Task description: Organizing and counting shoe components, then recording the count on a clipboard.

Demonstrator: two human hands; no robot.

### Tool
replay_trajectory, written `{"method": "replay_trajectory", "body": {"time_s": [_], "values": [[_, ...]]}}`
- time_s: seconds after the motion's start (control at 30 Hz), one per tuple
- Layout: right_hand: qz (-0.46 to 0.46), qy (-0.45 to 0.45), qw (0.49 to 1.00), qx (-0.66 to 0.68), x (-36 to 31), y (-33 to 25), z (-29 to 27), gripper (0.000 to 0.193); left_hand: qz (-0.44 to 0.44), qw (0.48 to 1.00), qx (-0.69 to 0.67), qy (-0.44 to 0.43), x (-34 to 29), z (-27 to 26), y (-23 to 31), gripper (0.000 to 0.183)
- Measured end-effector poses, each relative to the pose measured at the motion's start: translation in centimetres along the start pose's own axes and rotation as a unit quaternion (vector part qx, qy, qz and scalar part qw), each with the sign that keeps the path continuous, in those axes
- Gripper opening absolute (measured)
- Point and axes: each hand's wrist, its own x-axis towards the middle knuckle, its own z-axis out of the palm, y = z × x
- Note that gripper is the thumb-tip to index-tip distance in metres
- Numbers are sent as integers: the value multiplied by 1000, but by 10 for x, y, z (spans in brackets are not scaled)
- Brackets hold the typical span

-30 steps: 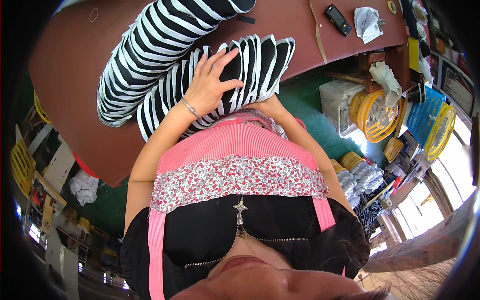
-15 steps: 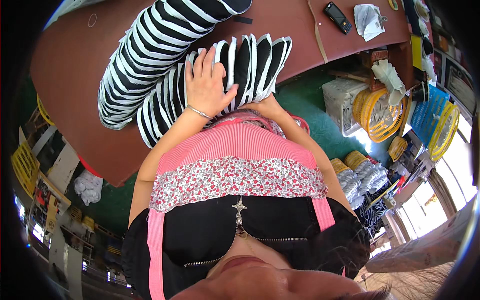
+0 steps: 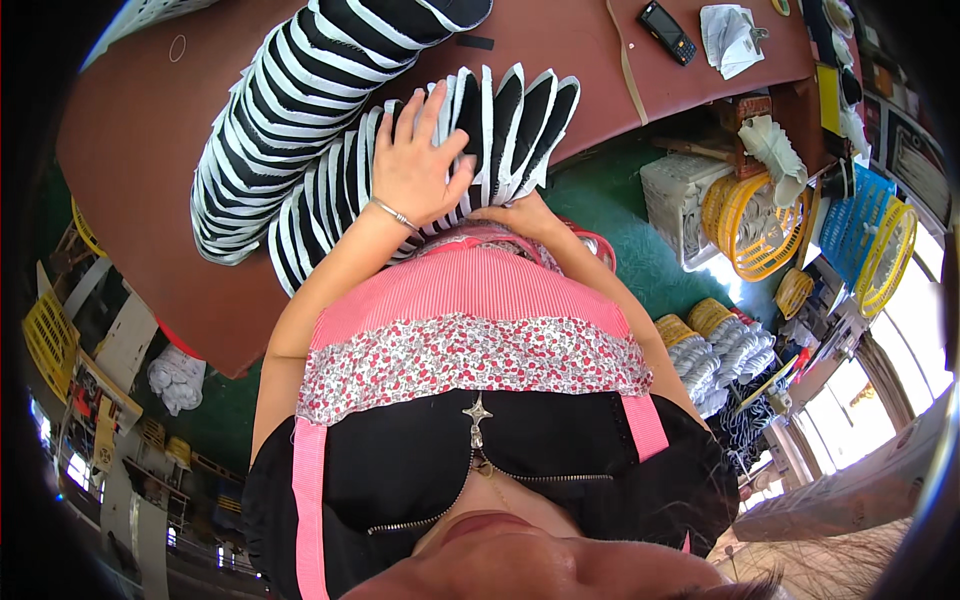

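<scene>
A row of black padded fabric pieces with white edges (image 3: 335, 195) stands packed on edge at the near side of the table, its right end fanned apart. My left hand (image 3: 418, 170) lies on top of this row, fingers spread and thumb pointing right. At the near edge of the row, below the fanned end, is my right hand (image 3: 520, 217). Its fingers are mostly hidden by the pieces, so their grip does not show. Behind and to the left, a longer stack of like pieces (image 3: 285, 110) curves across the table.
The red-brown table (image 3: 140, 200) bears a handheld device (image 3: 667, 33), a clip of papers (image 3: 732, 40) and a tan strap (image 3: 627, 65). Right of the table stand a yellow basket (image 3: 770, 258), a white container (image 3: 675, 205) and a blue crate (image 3: 850, 225).
My left hand's fingers have spread further and shifted slightly over the pieces. The fanned pieces at the right end stand a little farther apart. My right hand stays near the same place.
</scene>
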Motion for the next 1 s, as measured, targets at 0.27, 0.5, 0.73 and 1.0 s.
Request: {"method": "replay_trajectory", "body": {"time_s": [0.27,0.5,0.73,1.0], "values": [[39,-20,999,-15,8,3,-4,91,-76,991,-100,54,12,22,13,55],[51,-1,999,8,7,6,-1,100,46,996,-69,14,15,14,12,57],[72,-13,989,-131,11,13,-4,102,-49,996,-44,67,19,8,15,60],[71,-18,977,-203,17,25,-4,92,-80,993,-67,56,-2,-15,14,71]]}}
